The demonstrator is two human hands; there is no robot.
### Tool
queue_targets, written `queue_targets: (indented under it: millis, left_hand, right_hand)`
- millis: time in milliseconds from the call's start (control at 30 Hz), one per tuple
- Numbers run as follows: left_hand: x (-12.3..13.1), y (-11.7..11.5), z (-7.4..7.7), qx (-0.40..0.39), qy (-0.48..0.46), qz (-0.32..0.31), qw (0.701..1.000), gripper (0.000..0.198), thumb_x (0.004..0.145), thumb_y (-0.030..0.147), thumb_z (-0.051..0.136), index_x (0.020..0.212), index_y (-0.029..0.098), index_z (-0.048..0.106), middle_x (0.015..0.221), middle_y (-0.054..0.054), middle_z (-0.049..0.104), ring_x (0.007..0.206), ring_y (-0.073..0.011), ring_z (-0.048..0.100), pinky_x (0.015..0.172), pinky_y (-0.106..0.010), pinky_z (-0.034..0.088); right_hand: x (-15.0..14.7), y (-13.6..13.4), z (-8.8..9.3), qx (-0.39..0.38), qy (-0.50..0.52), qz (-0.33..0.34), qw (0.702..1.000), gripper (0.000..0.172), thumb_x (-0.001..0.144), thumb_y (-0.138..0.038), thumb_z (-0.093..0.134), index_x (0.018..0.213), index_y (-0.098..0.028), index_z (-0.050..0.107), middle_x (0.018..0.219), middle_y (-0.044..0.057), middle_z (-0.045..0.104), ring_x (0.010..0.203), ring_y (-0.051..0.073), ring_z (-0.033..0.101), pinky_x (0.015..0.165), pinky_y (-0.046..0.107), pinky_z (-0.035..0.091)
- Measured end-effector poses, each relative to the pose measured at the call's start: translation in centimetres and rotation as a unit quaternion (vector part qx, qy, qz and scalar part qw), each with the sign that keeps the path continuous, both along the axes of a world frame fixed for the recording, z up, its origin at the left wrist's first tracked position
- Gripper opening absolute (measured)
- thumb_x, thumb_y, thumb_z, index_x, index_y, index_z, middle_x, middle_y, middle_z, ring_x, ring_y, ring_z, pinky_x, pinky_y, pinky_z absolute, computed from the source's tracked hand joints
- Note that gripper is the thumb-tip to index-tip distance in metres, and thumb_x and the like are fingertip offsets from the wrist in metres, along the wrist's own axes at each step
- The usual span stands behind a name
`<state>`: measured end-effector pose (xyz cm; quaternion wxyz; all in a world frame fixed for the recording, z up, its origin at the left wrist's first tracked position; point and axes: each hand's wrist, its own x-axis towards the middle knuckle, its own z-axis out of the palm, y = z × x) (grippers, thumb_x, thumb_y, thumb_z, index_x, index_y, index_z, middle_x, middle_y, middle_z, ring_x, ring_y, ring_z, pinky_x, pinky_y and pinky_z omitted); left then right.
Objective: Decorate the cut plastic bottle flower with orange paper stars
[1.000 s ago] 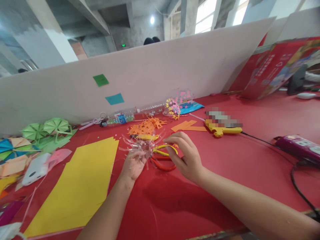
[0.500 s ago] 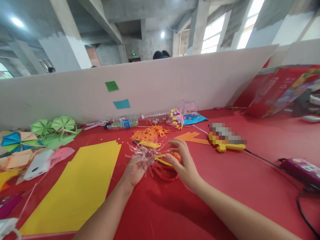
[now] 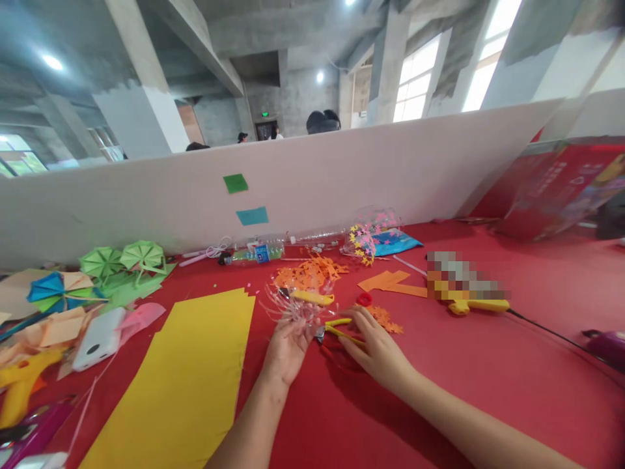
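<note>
Green folded paper fans (image 3: 122, 259) lay at the far left of the red tabletop (image 3: 488, 371), with a white power bank (image 3: 97, 339) just in front of them. A yellow paper sheet (image 3: 190, 378) lay flat to their right, its near end running toward the lower edge of the view.

1. Left hand (image 3: 288, 345): fingers curled up around the base of a clear plastic piece (image 3: 293, 306) cut into thin strips. The piece sat at the fingertips, low over the tabletop and just right of the yellow sheet. A yellow cutter (image 3: 312, 298) lay directly behind it.
2. Scissors (image 3: 342, 327): flat on the tabletop between the two hands, with the yellow handle showing.
3. Right hand (image 3: 378, 348): fingers loosely extended and laid on the scissors handle. No closed grip showed.

Orange paper cut-outs (image 3: 310, 273) lay behind the hands, and a glue gun (image 3: 469, 303) lay well to the right.

Judgement: the step in hand was steadying the plastic piece while reaching for the scissors. Lifting them would call for fingers threaded into the handle loops. It would also call for a firm hold on the plastic base, since the thin strips looked easy to bend.
</note>
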<state>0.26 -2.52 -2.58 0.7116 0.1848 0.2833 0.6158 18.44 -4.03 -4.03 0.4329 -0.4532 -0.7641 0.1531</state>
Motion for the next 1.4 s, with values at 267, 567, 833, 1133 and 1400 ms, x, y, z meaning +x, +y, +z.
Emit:
queue_targets:
  millis: [267, 567, 833, 1133, 1400]
  left_hand:
    - [-0.7, -0.1, 0.1, -0.015, -0.009, 0.015, 1.0, 0.02, 0.063, -0.001, 0.065, 0.076, 0.014, 0.069, 0.083, -0.004, 0.075, 0.082, -0.0164, 0.071, 0.075, -0.024, 0.057]
    - [-1.7, -0.8, -0.4, -0.015, -0.002, 0.009, 1.0, 0.032, 0.063, 0.0, 0.067, 0.09, 0.017, 0.067, 0.083, -0.003, 0.075, 0.08, -0.0182, 0.072, 0.081, -0.03, 0.057]
    - [-1.8, -1.0, 0.2, -0.018, 0.038, 0.006, 0.999, 0.044, 0.06, 0.004, 0.072, 0.1, 0.02, 0.064, 0.094, -0.003, 0.074, 0.1, -0.025, 0.068, 0.096, -0.038, 0.051]
    - [-1.2, -1.3, 0.2, -0.013, 0.101, -0.02, 0.995, 0.043, 0.057, 0.005, 0.075, 0.096, 0.02, 0.064, 0.083, 0.001, 0.072, 0.084, -0.0187, 0.07, 0.086, -0.033, 0.054]
    - [-0.8, -1.3, -0.1, 0.037, 0.19, -0.076, 0.978, 0.028, 0.064, 0.006, 0.076, 0.087, 0.018, 0.066, 0.087, -0.002, 0.071, 0.081, -0.0161, 0.068, 0.081, -0.025, 0.051]
  right_hand:
    - [0.0, -0.3, -0.7, -0.009, -0.014, -0.04, 0.999, 0.051, 0.086, -0.02, 0.046, 0.134, -0.021, 0.028, 0.117, 0.013, 0.051, 0.091, 0.02, 0.062, 0.085, 0.041, 0.053]
    - [-0.4, -1.3, -1.0, -0.039, -0.095, 0.02, 0.994, 0.056, 0.068, 0.001, 0.044, 0.119, -0.021, 0.05, 0.115, 0.011, 0.057, 0.106, 0.028, 0.056, 0.091, 0.048, 0.05]
    - [-0.3, -1.0, -2.0, -0.064, -0.055, 0.07, 0.994, 0.055, 0.077, 0.004, 0.037, 0.122, -0.023, 0.053, 0.117, 0.01, 0.056, 0.109, 0.025, 0.056, 0.097, 0.047, 0.049]
    - [-1.1, -0.3, -0.6, -0.114, 0.06, 0.074, 0.989, 0.034, 0.08, -0.005, 0.043, 0.106, -0.021, 0.06, 0.112, 0.011, 0.059, 0.105, 0.025, 0.057, 0.092, 0.047, 0.048]
    - [-0.9, 0.2, 2.4, -0.23, 0.195, 0.113, 0.947, 0.053, 0.076, -0.011, 0.053, 0.125, -0.027, 0.04, 0.105, 0.002, 0.062, 0.068, 0.01, 0.061, 0.059, 0.022, 0.05]
